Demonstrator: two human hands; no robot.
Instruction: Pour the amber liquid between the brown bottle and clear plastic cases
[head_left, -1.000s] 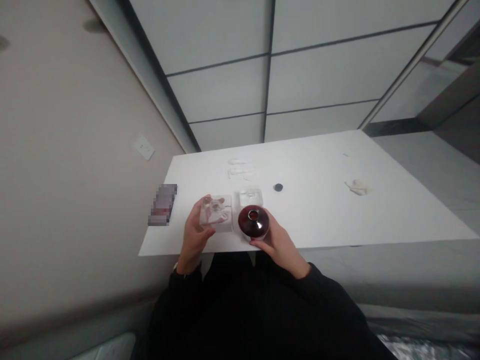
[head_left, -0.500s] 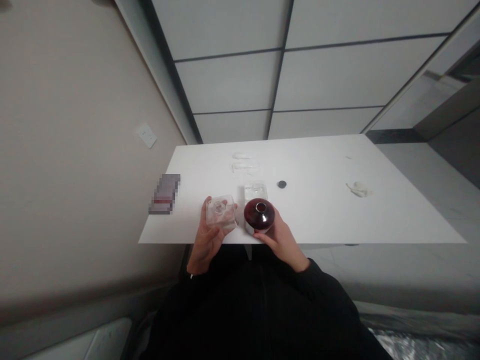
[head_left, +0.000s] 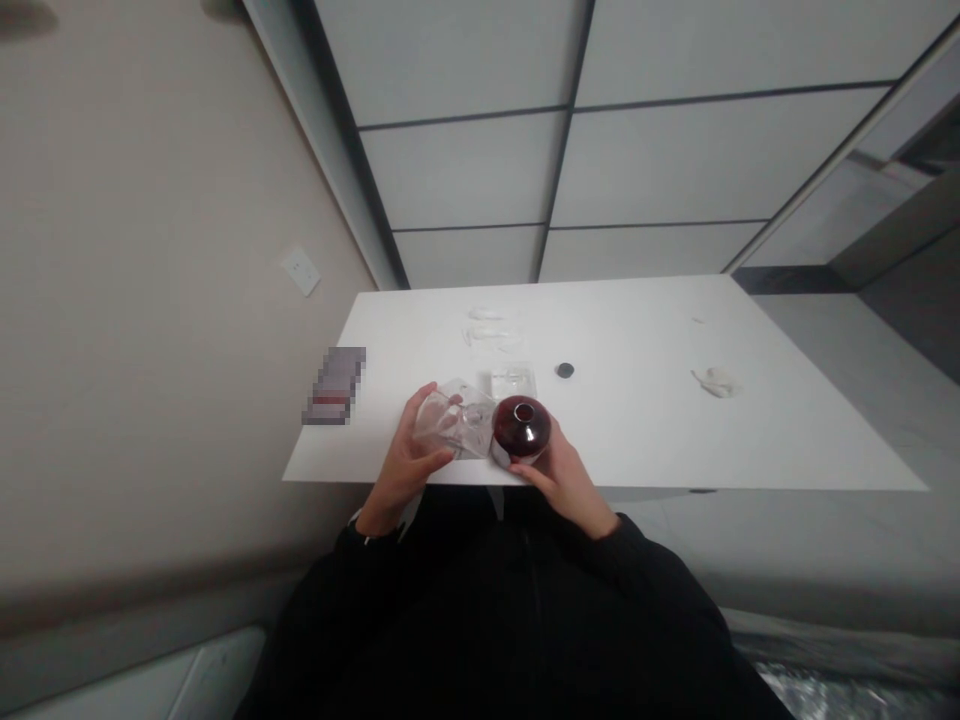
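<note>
Left hand (head_left: 407, 450): closed in a narrow grip around the left side of a clear square block (head_left: 457, 420); thumb on the near face, fingers on the far side. Block held tilted, not lying flat.

Right hand (head_left: 561, 480): cupped in a holding grip around the near side of a dark red round vessel (head_left: 521, 425); fingers curve under its near edge.

Vessel: squat glossy body, short neck with a pale rim around a small opening, pale band at the base. Whether it bears on the worktop: cannot tell.

Relation: block's right corner just beside the vessel, possibly touching; contact cannot be settled from this view.

Position: both held items at the near edge of a white worktop (head_left: 637, 440), left of centre.

Far of vessel: clear square piece (head_left: 514, 381) on the worktop, with a small black disc (head_left: 565, 370) to its right.

Farther: translucent clear pieces (head_left: 489, 330), shapes unclear.

Right side: crumpled white tissue (head_left: 718, 381).

Left edge: pixelated flat object (head_left: 335, 386), unreadable.

Wall, left: white socket plate (head_left: 301, 272).

Near: black sleeves (head_left: 480, 620) cover both forearms.
</note>
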